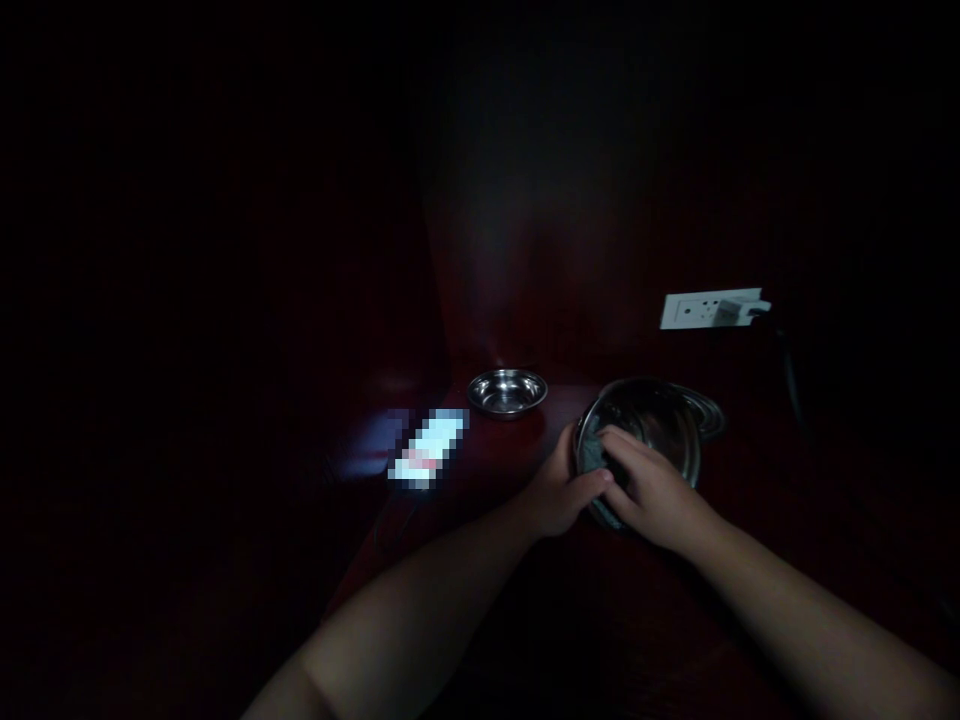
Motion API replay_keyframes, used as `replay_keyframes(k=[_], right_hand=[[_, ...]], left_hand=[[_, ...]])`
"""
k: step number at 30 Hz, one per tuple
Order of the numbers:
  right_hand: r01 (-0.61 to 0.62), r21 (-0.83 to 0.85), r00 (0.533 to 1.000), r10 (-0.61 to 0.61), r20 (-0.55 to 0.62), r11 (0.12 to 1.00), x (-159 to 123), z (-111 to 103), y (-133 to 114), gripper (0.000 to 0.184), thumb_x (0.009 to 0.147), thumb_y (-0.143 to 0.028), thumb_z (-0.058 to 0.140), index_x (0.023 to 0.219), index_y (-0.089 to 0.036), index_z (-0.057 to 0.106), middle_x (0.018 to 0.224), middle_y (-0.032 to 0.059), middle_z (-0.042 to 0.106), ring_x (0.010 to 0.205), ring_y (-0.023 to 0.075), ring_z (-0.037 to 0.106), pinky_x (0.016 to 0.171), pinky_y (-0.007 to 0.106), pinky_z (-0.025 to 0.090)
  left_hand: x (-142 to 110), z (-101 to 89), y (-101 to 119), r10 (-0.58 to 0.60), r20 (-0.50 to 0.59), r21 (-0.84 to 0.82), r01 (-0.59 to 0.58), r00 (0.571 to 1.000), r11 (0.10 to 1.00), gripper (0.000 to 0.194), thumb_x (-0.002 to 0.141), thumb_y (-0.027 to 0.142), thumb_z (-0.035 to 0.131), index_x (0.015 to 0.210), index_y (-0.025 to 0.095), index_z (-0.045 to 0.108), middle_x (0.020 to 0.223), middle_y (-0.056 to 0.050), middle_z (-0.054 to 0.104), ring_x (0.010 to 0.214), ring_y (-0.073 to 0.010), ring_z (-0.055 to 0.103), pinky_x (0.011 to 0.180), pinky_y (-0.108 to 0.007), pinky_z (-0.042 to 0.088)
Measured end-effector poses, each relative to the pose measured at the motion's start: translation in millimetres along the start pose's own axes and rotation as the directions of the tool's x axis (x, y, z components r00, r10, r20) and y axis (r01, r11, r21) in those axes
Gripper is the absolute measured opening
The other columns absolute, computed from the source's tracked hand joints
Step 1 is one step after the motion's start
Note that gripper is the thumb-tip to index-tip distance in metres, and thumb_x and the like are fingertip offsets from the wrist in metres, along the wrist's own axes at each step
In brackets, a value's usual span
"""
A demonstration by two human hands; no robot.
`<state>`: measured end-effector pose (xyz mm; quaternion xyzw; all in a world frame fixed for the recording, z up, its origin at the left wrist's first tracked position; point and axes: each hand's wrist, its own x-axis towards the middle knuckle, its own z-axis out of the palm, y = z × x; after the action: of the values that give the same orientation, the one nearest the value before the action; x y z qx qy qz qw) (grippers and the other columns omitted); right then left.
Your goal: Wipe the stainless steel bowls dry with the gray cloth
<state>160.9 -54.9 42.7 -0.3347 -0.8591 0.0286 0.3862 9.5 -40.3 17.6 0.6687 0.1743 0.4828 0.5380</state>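
A shiny steel bowl [684, 450] is tilted on the dark red surface, its open mouth facing me. My left hand [556, 497] grips its left rim, with the thumb on the near side and the other fingers hidden behind the wall. In my right hand [656, 492] is a greyish-green cloth [592, 458], pressed against the inside of the bowl at the left. The fingers of this hand are bent over the cloth, close to my left thumb.
A small shallow steel bowl [508, 396] stands farther back. Left of it glows a blurred-out screen [429, 448]. Rounded steel ware [709, 408] sits behind the large bowl. On the wall is a white socket panel [686, 313] with a plug and dark cable [790, 375]. Much lies in darkness.
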Motion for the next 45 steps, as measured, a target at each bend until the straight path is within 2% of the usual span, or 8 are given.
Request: replay_keyframes(k=[4,9,15,24,29,35,41,45], right_hand=[[0.031,-0.094,0.978,-0.050,-0.204,0.995,4.1,-3.7,-2.3,0.016,0.078,-0.009,0.049,0.089,-0.020,0.045,0.088,0.0063,0.052,0.081,0.0196,0.053,0.072,0.033,0.046],[-0.057,-0.288,0.924,-0.059,-0.378,0.956,7.0,-10.9,0.2,0.021,0.078,-0.008,0.049,0.095,-0.020,0.048,0.092,0.0082,0.054,0.085,0.0222,0.055,0.076,0.036,0.047],[-0.267,-0.427,0.918,0.092,-0.387,0.864,6.1,-19.6,18.0,0.019,0.081,-0.013,0.048,0.099,-0.019,0.055,0.100,0.0105,0.057,0.090,0.0248,0.057,0.076,0.037,0.047],[-0.448,-0.566,0.883,0.440,-0.160,0.692,3.3,-11.4,26.8,0.020,0.085,-0.020,0.041,0.097,-0.017,0.056,0.098,0.0109,0.062,0.077,0.0236,0.062,0.058,0.033,0.043],[-0.409,-0.457,0.899,0.434,-0.055,0.790,-0.6,-3.2,28.7,0.014,0.082,-0.020,0.044,0.093,-0.017,0.053,0.099,0.0118,0.062,0.082,0.0237,0.062,0.065,0.034,0.045],[-0.253,-0.176,0.956,0.274,0.106,0.951,-4.0,0.1,15.2,0.012,0.082,-0.024,0.047,0.091,-0.019,0.053,0.097,0.0084,0.063,0.087,0.0211,0.061,0.077,0.034,0.047],[-0.151,0.007,0.985,0.150,0.085,0.989,0.0,4.1,-1.1,0.009,0.084,-0.021,0.045,0.091,-0.020,0.051,0.089,0.0063,0.060,0.082,0.0190,0.058,0.073,0.033,0.047],[-0.111,0.038,0.994,0.111,-0.015,0.993,1.1,5.1,-4.8,0.014,0.081,-0.017,0.047,0.095,-0.019,0.049,0.092,0.0072,0.057,0.084,0.0196,0.056,0.076,0.034,0.046]], left_hand=[[-0.7,1.3,3.0,0.029,0.081,-0.021,-0.027,0.996,0.999,0.071,0.076,0.034,0.064,0.137,0.016,0.031,0.139,-0.014,0.043,0.129,-0.0314,0.039,0.107,-0.048,0.031],[-1.3,2.6,3.8,0.019,0.099,-0.096,-0.009,0.995,0.995,0.074,0.076,0.034,0.065,0.138,0.017,0.029,0.142,-0.015,0.040,0.131,-0.0319,0.037,0.108,-0.050,0.029],[0.4,3.5,2.1,0.015,0.062,-0.134,-0.006,0.998,0.991,0.078,0.073,0.037,0.068,0.137,0.017,0.029,0.142,-0.016,0.039,0.131,-0.0338,0.037,0.107,-0.052,0.030],[2.7,-0.5,2.8,0.037,0.037,-0.037,-0.036,0.999,0.999,0.081,0.073,0.035,0.067,0.138,0.016,0.023,0.141,-0.017,0.039,0.132,-0.0316,0.037,0.109,-0.050,0.029],[2.1,-2.4,5.5,0.093,0.028,0.037,-0.094,0.995,0.995,0.081,0.074,0.040,0.065,0.139,0.016,0.022,0.141,-0.016,0.040,0.131,-0.0302,0.038,0.109,-0.048,0.029],[1.6,-2.3,8.1,0.155,-0.030,0.137,-0.150,0.987,0.979,0.072,0.078,0.042,0.059,0.136,0.016,0.025,0.132,-0.014,0.048,0.123,-0.0275,0.045,0.107,-0.046,0.032],[2.0,-2.3,4.5,0.135,-0.083,0.161,-0.120,0.987,0.980,0.072,0.078,0.045,0.058,0.137,0.017,0.025,0.130,-0.012,0.049,0.122,-0.0275,0.046,0.106,-0.046,0.033],[2.2,0.5,3.6,0.124,-0.046,0.102,-0.119,0.991,0.988,0.071,0.078,0.045,0.060,0.135,0.016,0.029,0.131,-0.014,0.048,0.123,-0.0287,0.044,0.107,-0.046,0.031]])
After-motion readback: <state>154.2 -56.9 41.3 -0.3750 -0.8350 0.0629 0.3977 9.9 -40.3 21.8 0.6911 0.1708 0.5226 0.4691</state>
